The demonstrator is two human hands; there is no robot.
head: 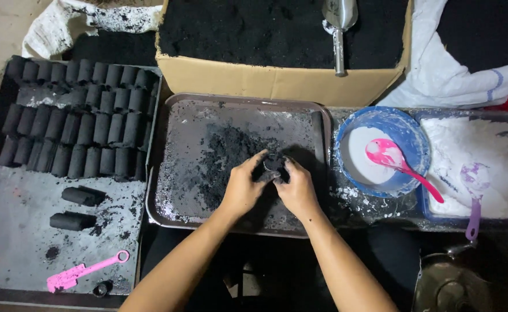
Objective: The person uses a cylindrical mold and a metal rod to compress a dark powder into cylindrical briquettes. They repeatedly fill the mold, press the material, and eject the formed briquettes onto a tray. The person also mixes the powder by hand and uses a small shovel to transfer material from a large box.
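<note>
1. Black lump (275,164) of charcoal-like paste sits over the middle of the metal tray (173,208), pinched between both hands' fingertips.
2. Left hand (243,188) and right hand (297,189) are equally close, both clamped on it from either side; its long axis is hard to tell, seemingly upright.
3. Left, finished black cylinders (80,130) lie in rows on a dark board (17,231); nearer, a pink tool (83,270).
4. Right, a blue bowl (407,136) holds a pink spoon (389,156).
5. Farthest, a cardboard box (277,81) of black powder with a metal scoop (339,23).

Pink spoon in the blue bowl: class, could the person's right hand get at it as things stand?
Probably yes. The spoon lies uncovered in the bowl, just right of the right hand, with nothing between; that hand, though, is busy on a black lump.
</note>
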